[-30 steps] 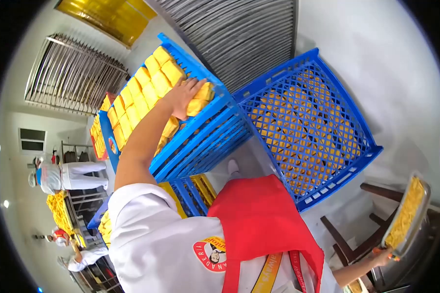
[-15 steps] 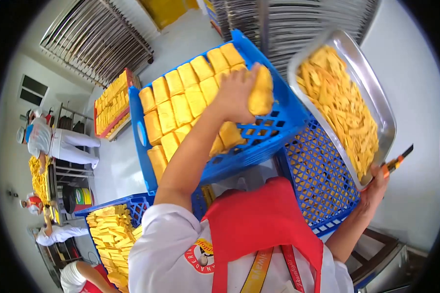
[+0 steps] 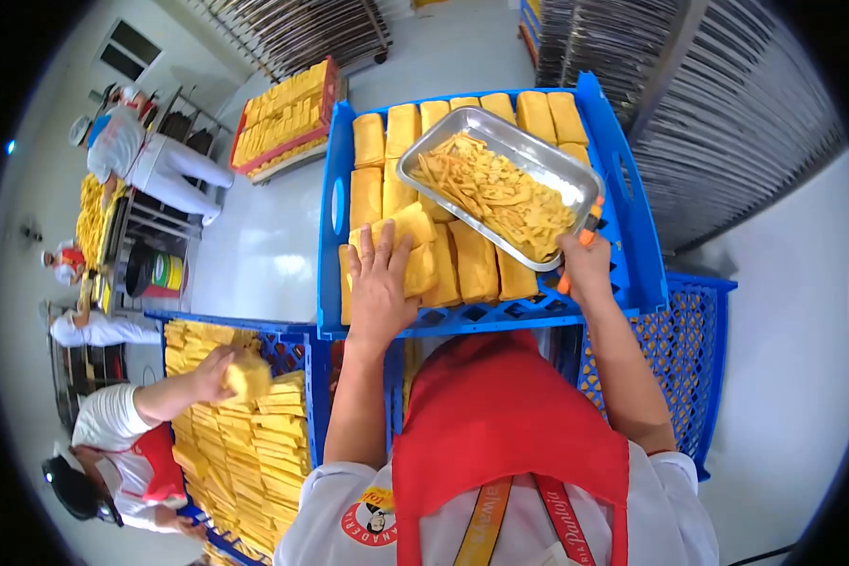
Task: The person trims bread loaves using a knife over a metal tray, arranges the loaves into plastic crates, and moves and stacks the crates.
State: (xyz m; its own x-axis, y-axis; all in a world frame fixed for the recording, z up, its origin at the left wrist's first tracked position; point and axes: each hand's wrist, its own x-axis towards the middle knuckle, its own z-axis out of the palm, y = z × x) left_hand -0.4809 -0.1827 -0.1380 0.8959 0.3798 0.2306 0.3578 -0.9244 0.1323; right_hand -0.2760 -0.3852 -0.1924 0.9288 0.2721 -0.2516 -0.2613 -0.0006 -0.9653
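Observation:
My left hand [image 3: 383, 294] is spread over yellow bread loaves [image 3: 411, 247] at the near left of a blue crate, its fingers across their top and its thumb at the near side. These loaves sit tilted on the others. My right hand [image 3: 587, 268] grips the corner of a metal tray [image 3: 538, 151] together with an orange-handled cutter [image 3: 585, 232], whose blade I cannot make out. Yellow bread strips [image 3: 491, 193] fill much of the tray, which is over the loaves in the blue crate [image 3: 640, 212] and hides some of them.
At lower left a co-worker's hand [image 3: 215, 374] holds a yellow piece above a crate of bread slices [image 3: 245, 453]. A blue lattice crate [image 3: 717, 358] is at right. Racks [image 3: 726, 94] stand behind; a red crate [image 3: 332, 104] of bread stands farther left. Other people work at far left.
My left hand has moved from the crate's far right to its near left with the loaves. My right hand has brought the tray from the right over the crate. A co-worker has leaned into view.

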